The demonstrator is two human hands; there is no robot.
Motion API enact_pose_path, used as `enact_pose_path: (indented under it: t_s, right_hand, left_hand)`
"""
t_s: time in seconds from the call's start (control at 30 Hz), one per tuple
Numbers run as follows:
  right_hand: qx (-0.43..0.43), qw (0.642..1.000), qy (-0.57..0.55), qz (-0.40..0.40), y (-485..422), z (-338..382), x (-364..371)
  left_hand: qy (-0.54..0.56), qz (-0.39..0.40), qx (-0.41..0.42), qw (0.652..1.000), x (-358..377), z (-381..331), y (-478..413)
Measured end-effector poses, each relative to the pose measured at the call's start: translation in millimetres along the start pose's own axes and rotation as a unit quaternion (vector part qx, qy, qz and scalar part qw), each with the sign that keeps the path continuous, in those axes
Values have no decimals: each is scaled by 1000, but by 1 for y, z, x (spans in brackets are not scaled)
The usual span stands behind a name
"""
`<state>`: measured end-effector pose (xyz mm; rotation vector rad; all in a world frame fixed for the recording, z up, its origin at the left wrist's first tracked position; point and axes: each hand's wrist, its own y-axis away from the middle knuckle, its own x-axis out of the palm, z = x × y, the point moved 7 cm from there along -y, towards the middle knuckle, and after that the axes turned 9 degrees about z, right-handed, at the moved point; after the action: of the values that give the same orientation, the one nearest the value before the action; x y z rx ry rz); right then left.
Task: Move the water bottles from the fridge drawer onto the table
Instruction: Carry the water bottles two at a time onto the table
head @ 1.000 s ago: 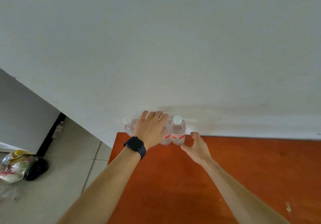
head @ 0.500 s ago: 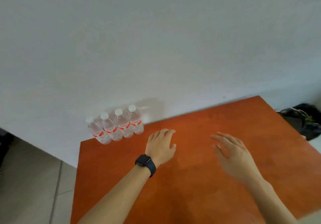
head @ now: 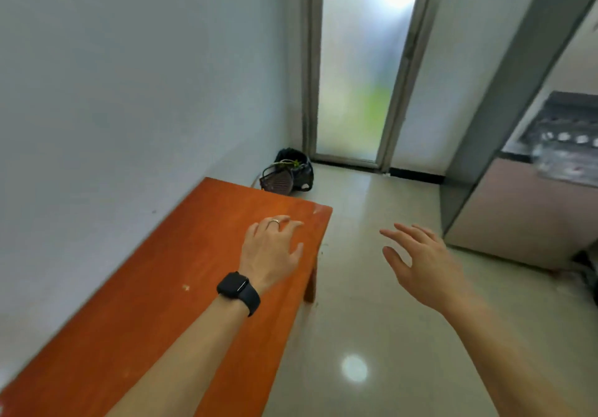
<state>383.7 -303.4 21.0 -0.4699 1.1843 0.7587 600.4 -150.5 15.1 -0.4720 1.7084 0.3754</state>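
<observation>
The orange wooden table [head: 168, 280] stands along the white wall at the left. My left hand [head: 270, 248], with a ring and a black watch on the wrist, hovers over the table's far right corner, fingers spread and holding nothing. My right hand [head: 420, 262] is out over the tiled floor to the right of the table, open and empty. At the right edge an open fridge drawer [head: 530, 212] shows blurred bottles [head: 566, 154] with white caps inside. The bottles set on the table are out of view.
A dark bag with green stems [head: 289, 175] lies on the floor in the corner past the table. A frosted glass door [head: 359, 70] is straight ahead. Pale glossy floor tiles [head: 372, 319] lie between the table and the fridge.
The view has swung right, away from the row of bottles at the wall toward the door and fridge. Both hands left the bottles and moved right, empty.
</observation>
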Motion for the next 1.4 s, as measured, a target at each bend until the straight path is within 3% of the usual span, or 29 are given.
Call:
enact_pose_path:
  t_s: [0.23, 0.5, 0.9, 1.4]
  right_hand:
    - [78, 992, -21, -101, 68, -191, -94]
    - [136, 978, -20, -156, 104, -387, -184]
    - [167, 968, -32, -182, 17, -574, -269]
    - [198, 966, -73, -146, -177, -784, -346]
  left_hand:
    - [10, -13, 114, 993, 11, -215, -65]
    - [19, -15, 169, 985, 24, -432, -132]
    - [46, -21, 254, 966, 47, -616, -305]
    - [112, 79, 269, 953, 113, -762, -574]
